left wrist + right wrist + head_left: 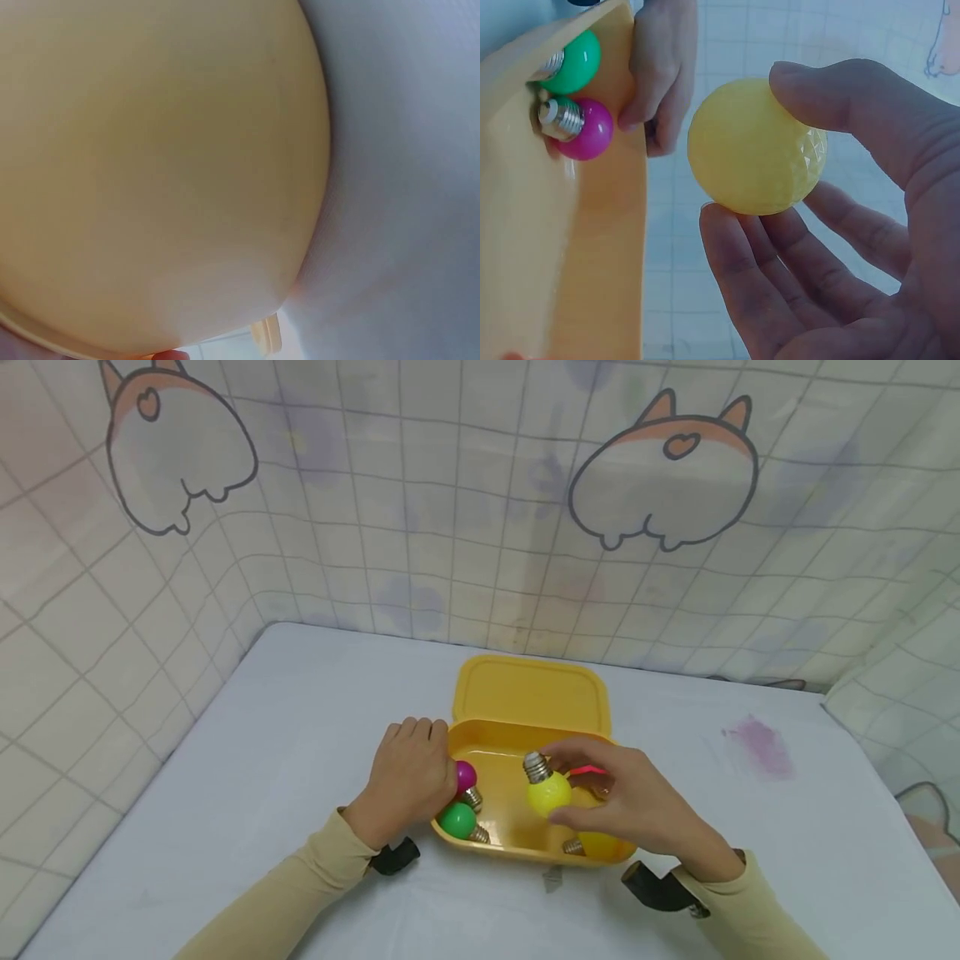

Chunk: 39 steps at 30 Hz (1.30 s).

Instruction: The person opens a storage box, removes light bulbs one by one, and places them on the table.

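Note:
My right hand (630, 793) pinches a yellow light bulb (550, 795) between thumb and fingertips, its metal screw base tilted up and to the left. The bulb is held above an open yellow box (504, 818); its round globe (742, 150) fills the middle of the right wrist view. At the box's left end, my left hand (412, 768) grips the rim, thumb on the inner side. Beside that hand, a magenta bulb (466, 776) and a green bulb (457, 820) lie in the box. Another yellow bulb (597, 843) lies at the near right, partly hidden by my right hand.
The box's yellow lid (532, 695) lies folded back behind it on the white table (330, 693). Something bright red (587, 770) shows behind my right fingers. A grid-patterned curtain (450, 527) hangs along the table's back and left.

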Available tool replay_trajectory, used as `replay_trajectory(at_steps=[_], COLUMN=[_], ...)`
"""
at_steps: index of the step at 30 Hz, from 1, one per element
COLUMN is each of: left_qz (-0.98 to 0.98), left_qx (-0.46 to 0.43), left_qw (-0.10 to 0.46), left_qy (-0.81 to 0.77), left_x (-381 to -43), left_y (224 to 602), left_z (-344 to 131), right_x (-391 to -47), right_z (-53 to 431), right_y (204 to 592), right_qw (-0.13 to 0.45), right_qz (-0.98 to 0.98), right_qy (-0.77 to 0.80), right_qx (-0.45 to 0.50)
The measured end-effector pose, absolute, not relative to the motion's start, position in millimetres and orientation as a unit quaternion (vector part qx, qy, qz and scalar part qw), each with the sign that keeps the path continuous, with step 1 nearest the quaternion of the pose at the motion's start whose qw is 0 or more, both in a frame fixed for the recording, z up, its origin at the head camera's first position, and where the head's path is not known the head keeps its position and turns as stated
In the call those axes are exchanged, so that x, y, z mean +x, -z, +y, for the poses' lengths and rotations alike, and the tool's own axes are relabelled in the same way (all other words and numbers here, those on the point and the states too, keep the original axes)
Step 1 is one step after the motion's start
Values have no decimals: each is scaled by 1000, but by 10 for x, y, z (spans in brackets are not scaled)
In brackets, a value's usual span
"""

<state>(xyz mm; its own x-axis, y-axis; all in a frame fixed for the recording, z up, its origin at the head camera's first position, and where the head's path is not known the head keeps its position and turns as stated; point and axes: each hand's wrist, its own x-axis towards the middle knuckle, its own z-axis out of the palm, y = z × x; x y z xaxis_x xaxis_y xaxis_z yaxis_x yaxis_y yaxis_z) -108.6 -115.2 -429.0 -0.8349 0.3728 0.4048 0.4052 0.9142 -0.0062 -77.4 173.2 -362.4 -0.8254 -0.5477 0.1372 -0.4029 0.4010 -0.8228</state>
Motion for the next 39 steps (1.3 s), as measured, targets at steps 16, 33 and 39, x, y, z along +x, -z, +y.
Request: replay_trajectory(at_steps=[16, 33, 39], left_qz=[-963, -970, -968], left_qx=[-194, -189, -195], left_qw=[182, 144, 150], left_qy=[54, 53, 51], left_x=[-1092, -1100, -1110], left_y=[4302, 4288, 4299], left_z=[-1155, -1144, -1142], right_x=[-796, -812, -819], right_z=[1973, 2269, 2384], right_y=[3567, 3584, 3605], right_qw=[35, -28, -45], right_qz=[837, 839, 847], right_qy=[462, 462, 456], right_qx=[-291, -287, -269])
